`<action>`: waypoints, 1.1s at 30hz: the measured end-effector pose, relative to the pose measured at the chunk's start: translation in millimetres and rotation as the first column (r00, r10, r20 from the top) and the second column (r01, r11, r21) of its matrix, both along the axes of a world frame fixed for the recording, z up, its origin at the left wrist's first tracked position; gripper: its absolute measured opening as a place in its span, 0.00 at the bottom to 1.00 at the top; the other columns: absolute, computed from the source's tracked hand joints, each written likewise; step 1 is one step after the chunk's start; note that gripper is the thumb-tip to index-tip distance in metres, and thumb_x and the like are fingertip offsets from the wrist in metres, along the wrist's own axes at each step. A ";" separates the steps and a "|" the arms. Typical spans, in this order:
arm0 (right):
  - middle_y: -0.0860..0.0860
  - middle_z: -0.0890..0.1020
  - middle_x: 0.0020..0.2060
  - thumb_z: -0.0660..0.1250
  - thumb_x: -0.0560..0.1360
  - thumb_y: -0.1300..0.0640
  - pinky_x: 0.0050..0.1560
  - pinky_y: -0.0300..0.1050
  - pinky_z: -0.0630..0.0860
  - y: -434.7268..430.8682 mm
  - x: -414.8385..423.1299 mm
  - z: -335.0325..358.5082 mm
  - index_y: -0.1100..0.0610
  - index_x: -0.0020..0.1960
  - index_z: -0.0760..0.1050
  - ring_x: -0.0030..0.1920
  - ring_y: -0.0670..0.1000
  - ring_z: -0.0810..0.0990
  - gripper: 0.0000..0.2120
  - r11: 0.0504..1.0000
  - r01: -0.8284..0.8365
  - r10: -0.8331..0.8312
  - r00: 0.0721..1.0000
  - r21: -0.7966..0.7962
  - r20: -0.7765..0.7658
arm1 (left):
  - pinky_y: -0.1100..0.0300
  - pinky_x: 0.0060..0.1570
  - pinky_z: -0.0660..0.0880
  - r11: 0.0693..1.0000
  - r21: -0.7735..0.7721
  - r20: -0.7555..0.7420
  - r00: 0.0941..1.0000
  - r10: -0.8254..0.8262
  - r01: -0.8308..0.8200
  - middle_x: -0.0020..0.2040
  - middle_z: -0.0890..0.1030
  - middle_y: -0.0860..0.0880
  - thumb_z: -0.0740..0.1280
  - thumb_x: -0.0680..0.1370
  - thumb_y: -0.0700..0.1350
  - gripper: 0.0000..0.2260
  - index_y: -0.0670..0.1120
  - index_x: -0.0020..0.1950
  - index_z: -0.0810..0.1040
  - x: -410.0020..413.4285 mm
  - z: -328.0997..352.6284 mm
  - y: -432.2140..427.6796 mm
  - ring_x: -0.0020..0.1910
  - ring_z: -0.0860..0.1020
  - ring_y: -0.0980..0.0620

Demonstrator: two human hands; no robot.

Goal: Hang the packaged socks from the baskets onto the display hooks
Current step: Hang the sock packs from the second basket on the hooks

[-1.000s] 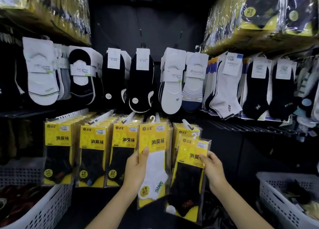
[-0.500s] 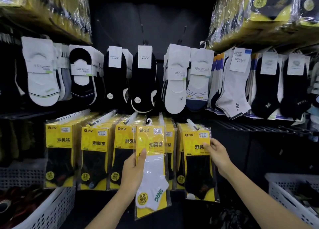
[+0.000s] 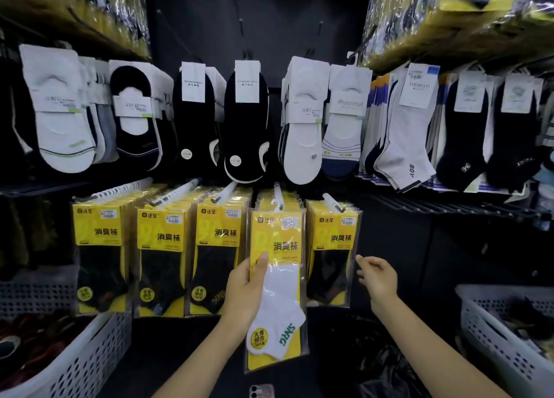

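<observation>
My left hand (image 3: 244, 292) grips a yellow pack of white socks (image 3: 277, 289) by its left edge, thumb on the front. The pack's white hanger sits at the tip of the fourth display hook (image 3: 278, 195). To its right a yellow pack of black socks (image 3: 332, 253) hangs on the fifth hook (image 3: 332, 203). My right hand (image 3: 376, 277) hovers just right of that pack, fingers loosely spread, holding nothing. Three more rows of yellow packs (image 3: 162, 256) hang to the left.
A white perforated basket (image 3: 84, 364) with dark and red items stands at the lower left. Another white basket (image 3: 506, 349) with dark socks is at the lower right. Rows of loose socks (image 3: 302, 122) hang above. A phone (image 3: 261, 391) shows at the bottom edge.
My right hand hung the black-sock pack on the fifth hook, let go and drew back to the right. My left hand raised the white-sock pack to the fourth hook.
</observation>
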State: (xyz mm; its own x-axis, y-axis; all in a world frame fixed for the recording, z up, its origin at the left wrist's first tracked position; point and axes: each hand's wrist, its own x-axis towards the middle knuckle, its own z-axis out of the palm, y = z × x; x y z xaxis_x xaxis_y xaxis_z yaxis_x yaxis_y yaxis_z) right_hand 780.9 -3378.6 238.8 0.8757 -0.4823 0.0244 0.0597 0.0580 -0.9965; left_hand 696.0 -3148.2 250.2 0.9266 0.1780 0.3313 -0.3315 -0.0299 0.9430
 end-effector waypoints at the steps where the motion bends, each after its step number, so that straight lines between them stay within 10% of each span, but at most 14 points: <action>1: 0.55 0.82 0.45 0.68 0.76 0.56 0.49 0.46 0.79 2.8 -8.0 4.2 0.62 0.53 0.77 0.44 0.51 0.80 0.10 0.997 -0.075 0.076 0.996 -0.004 0.038 | 0.64 0.34 0.77 1.000 0.003 -0.008 1.000 -0.011 0.011 0.42 0.86 0.52 0.60 0.78 0.54 0.11 0.51 0.48 0.80 -0.5 0.1 -4.0 0.40 0.84 0.53; 8: 0.50 0.86 0.47 0.65 0.78 0.50 0.49 0.44 0.79 29.0 -55.4 31.9 0.54 0.54 0.79 0.48 0.49 0.85 0.10 0.879 -0.470 0.476 0.862 -0.073 0.174 | 0.55 0.37 0.69 0.979 0.137 -0.038 0.988 -0.147 0.151 0.38 0.80 0.44 0.60 0.79 0.54 0.13 0.48 0.47 0.80 3.3 0.6 -51.2 0.37 0.76 0.46; 15: 0.54 0.85 0.47 0.64 0.78 0.59 0.43 0.40 0.79 -2.3 -53.5 26.2 0.59 0.52 0.78 0.45 0.50 0.84 0.06 0.962 -0.275 0.267 0.934 0.000 0.236 | 0.72 0.40 0.72 0.958 0.123 -0.143 0.960 -0.241 0.259 0.50 0.79 0.57 0.61 0.80 0.54 0.13 0.53 0.63 0.69 7.6 8.3 -80.6 0.45 0.77 0.67; 21: 0.52 0.83 0.43 0.63 0.79 0.61 0.38 0.35 0.78 -11.6 -31.3 39.8 0.58 0.48 0.77 0.43 0.48 0.82 0.04 0.978 -0.192 0.208 0.943 -0.084 0.262 | 0.55 0.58 0.73 0.954 0.103 -0.200 0.945 -0.258 0.282 0.51 0.72 0.62 0.59 0.80 0.55 0.25 0.53 0.76 0.57 17.0 17.9 -94.7 0.46 0.69 0.67; 27: 0.51 0.83 0.44 0.63 0.79 0.61 0.37 0.33 0.79 -6.9 -7.9 42.9 0.59 0.51 0.76 0.43 0.47 0.82 0.04 0.938 -0.282 0.327 0.912 -0.200 0.248 | 0.75 0.34 0.67 0.967 0.097 -0.217 0.953 -0.211 0.237 0.54 0.73 0.61 0.59 0.80 0.55 0.26 0.54 0.76 0.56 32.7 8.1 -90.9 0.45 0.71 0.68; 33: 0.55 0.82 0.45 0.69 0.76 0.59 0.42 0.38 0.77 -2.3 4.0 25.1 0.63 0.54 0.75 0.45 0.52 0.80 0.10 0.974 -0.161 0.187 0.968 -0.161 0.165 | 0.78 0.35 0.69 0.963 0.120 -0.223 0.952 -0.210 0.241 0.59 0.74 0.57 0.60 0.81 0.52 0.24 0.50 0.75 0.59 43.3 -11.9 -84.7 0.46 0.72 0.69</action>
State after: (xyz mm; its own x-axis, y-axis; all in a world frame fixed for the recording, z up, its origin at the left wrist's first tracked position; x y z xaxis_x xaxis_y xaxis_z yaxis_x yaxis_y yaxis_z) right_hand 784.9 -3380.9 263.9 0.9210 -0.3025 0.2454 0.2383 -0.0609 -0.9693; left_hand 739.2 -3232.9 238.3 0.9877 -0.0793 0.1349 -0.1437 -0.1179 0.9826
